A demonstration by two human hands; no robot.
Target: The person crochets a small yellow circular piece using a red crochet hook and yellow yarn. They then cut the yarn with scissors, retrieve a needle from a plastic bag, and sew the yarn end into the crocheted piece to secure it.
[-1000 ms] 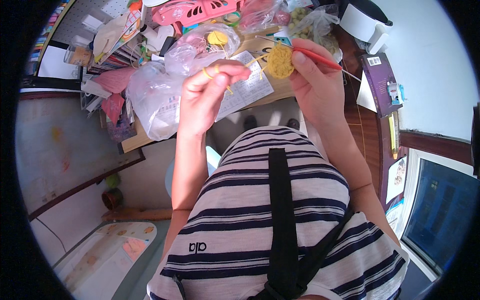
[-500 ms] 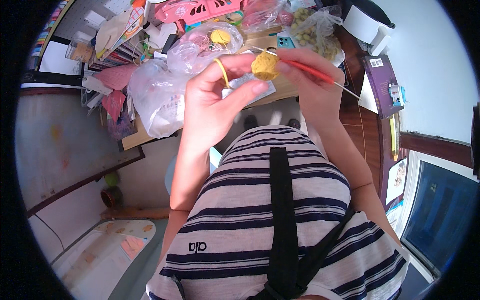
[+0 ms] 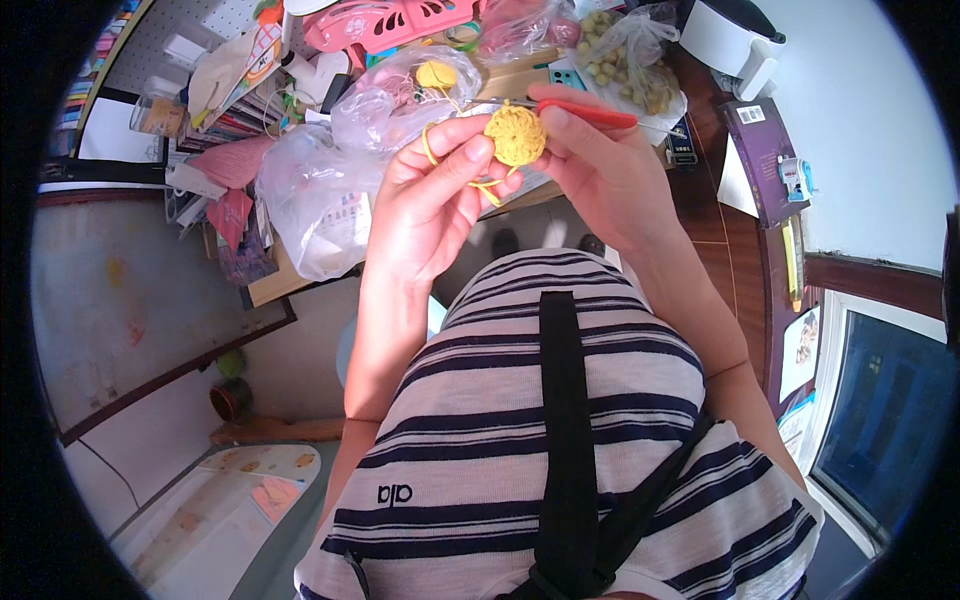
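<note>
Crochet disc [image 3: 516, 136], yellow, round, up between your two hands near desk [image 3: 272, 289] edge. Your left hand [image 3: 432, 195] pinching its left side, thumb on front, yellow yarn strand [image 3: 428, 146] looped round finger. Your right hand [image 3: 600, 160] closed on red-handled crochet hook [image 3: 592, 114], fingertips right by disc's other side; can't tell if hook tip's in stitch. Past your hands: yellow yarn ball [image 3: 436, 75] at clear plastic bag (in or on, can't tell), pink plastic basket [image 3: 400, 24] behind that.
</note>
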